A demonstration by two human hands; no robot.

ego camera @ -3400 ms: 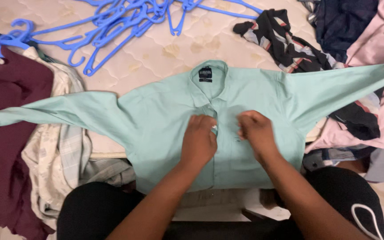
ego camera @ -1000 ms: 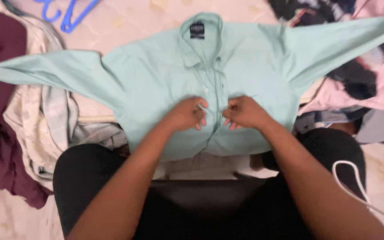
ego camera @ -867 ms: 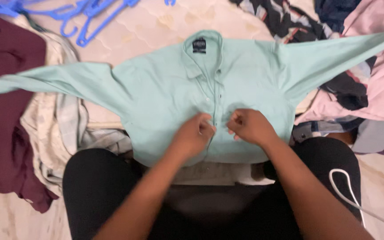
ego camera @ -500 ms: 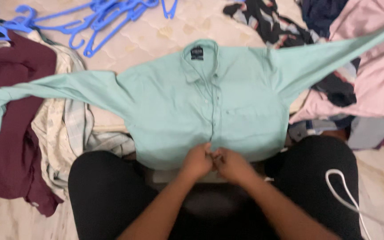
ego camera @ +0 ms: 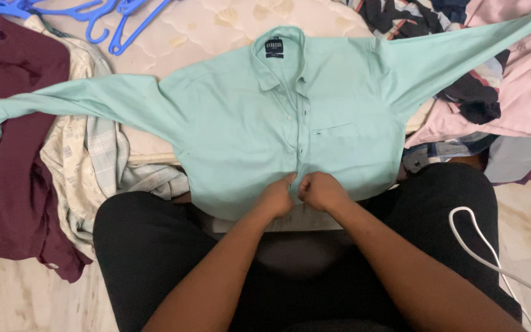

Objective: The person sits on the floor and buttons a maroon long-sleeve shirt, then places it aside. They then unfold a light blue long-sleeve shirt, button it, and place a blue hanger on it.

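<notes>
A mint green long-sleeved shirt (ego camera: 247, 123) lies flat on a pale mattress (ego camera: 216, 31), front up, sleeves spread left and right, collar away from me. Its button strip runs down the middle. My left hand (ego camera: 276, 198) and my right hand (ego camera: 321, 190) sit side by side at the bottom of that strip, near the hem. Both pinch the shirt's front edges there, fingers curled and knuckles almost touching. What lies between the fingertips is hidden.
A maroon garment (ego camera: 7, 154) and a pale checked shirt (ego camera: 87, 160) lie at the left. Blue plastic hangers (ego camera: 99, 15) are at the top left. Pink (ego camera: 523, 86) and dark striped clothes (ego camera: 401, 15) pile at the right. A white cord (ego camera: 480, 240) crosses my black-clad right leg.
Both hands have worked down the button strip from chest height to the hem and come close together. The view has shifted slightly; the shirt lies as before.
</notes>
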